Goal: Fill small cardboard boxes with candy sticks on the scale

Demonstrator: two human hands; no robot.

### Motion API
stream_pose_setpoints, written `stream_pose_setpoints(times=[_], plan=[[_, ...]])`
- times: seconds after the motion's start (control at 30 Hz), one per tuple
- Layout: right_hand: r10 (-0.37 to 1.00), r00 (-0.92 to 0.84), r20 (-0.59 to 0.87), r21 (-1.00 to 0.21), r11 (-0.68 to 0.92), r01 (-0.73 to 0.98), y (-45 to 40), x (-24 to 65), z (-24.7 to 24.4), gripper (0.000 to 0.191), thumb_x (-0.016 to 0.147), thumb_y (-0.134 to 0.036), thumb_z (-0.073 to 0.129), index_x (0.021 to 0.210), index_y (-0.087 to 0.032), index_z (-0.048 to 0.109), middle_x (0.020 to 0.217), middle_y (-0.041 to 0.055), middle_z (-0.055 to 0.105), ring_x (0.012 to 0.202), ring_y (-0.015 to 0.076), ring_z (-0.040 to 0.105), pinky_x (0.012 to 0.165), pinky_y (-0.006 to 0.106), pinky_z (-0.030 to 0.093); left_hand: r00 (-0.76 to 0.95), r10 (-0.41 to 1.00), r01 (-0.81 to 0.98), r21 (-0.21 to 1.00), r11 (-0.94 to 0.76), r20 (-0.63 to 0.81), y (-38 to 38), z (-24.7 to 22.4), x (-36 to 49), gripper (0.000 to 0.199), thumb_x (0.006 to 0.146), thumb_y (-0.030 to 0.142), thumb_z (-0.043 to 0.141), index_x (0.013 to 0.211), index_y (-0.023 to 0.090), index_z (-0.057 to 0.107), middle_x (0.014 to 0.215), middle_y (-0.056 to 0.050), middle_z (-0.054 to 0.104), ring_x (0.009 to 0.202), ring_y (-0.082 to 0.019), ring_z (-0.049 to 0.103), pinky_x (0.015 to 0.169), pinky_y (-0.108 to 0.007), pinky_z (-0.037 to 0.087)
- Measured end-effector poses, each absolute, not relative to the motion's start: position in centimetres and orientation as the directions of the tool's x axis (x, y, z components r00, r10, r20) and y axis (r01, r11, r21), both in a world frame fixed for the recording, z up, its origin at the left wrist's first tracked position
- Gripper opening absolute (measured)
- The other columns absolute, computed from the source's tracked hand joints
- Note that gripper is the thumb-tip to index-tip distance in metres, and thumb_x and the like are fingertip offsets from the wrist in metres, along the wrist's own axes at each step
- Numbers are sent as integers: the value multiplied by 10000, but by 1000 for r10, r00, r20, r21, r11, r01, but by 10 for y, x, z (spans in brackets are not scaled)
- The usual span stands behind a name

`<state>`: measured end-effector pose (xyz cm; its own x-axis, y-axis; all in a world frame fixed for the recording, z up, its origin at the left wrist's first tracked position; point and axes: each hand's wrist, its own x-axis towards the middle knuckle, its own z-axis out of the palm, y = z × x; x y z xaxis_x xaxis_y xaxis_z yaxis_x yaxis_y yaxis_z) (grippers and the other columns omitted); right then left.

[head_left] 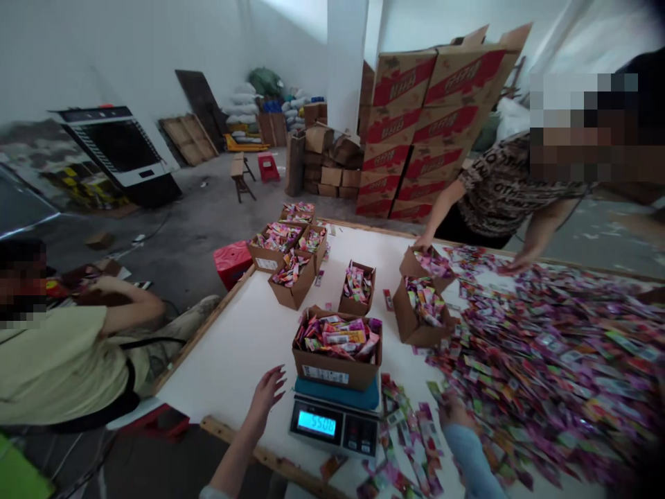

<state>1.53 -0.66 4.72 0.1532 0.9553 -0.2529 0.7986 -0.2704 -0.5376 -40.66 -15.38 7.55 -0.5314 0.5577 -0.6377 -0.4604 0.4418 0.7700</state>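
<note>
Sitting on the scale (337, 431), the filled carton (358, 376) should be fairly light, its walls stiff enough to grasp at both ends. Left of the scale, the left hand (267, 395) has its grip released; right of it, the right hand (456, 410) is at likely slippery packets (545, 367), grip unclear.

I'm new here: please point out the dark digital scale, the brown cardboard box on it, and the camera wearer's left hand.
Dark digital scale (339, 431), head view: front panel.
Brown cardboard box (358, 375), head view: front wall.
Left hand (266, 393), head view: middle of the hand.
</note>
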Motion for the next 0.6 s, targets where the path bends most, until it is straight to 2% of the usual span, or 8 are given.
stream_pose_setpoints(times=[0.1,0.2,0.27,0.33,0.4,0.47,0.53,0.6], plan=[[999,-37,25,-573,45,819,16,-32,105,418,743,-399,416,1025,-178,630,922,134,714,829,283,666,729,384,502,-522,583,-445,782,436,-623,-149,74,-407,385,727,425,583,1032,190,591,1247,-168,576,1113,-275,569,857,-390,468],[886,-284,367,-527,450,721,29,-98,166,368,796,-374,427,1010,-185,658,984,113,712,885,240,657,790,351,489,-524,572,-465,775,429,-631,-142,73,-410,395,708,414,599,1026,180,585,1239,-183,576,1098,-278,577,844,-388,471],[798,-454,398,-459,601,654,31,-138,193,309,804,-330,460,1000,-218,671,962,86,719,876,229,653,779,361,486,-513,581,-477,772,420,-632,-137,72,-415,390,712,400,592,1028,171,576,1246,-189,566,1097,-278,576,837,-377,471],[750,-557,357,-453,660,599,32,-165,201,345,770,-353,537,1076,-235,646,1092,87,681,963,249,625,811,397,481,-497,595,-482,771,415,-632,-132,69,-420,380,726,390,572,1035,169,568,1252,-187,559,1104,-275,568,836,-370,468],[790,-486,374,-535,612,582,36,-176,191,548,709,-440,605,1195,-188,571,1261,129,576,1124,287,542,920,455,439,-484,591,-490,760,428,-645,-129,64,-426,373,733,386,559,1038,171,565,1251,-182,559,1115,-274,558,842,-370,464],[918,-234,321,-721,397,569,42,-175,166,732,656,-549,613,1236,-111,518,1288,180,536,1203,307,479,992,480,389,-468,572,-505,735,452,-673,-129,56,-432,385,731,403,556,1042,176,565,1254,-180,557,1136,-277,542,853,-376,459],[999,-2,40,-890,36,454,47,-171,135,787,603,-647,595,1168,-101,556,1162,180,619,1158,316,523,974,471,415,-438,560,-520,706,480,-703,-129,45,-436,424,721,448,560,1058,191,569,1275,-170,547,1162,-284,520,870,-392,452],[964,57,-260,-919,-265,291,47,-169,104,770,521,-707,611,1052,-149,617,1009,138,689,1064,313,592,919,438,467,-385,563,-531,674,514,-732,-127,33,-436,487,691,506,581,1084,220,575,1309,-147,528,1187,-298,497,894,-424,439]])
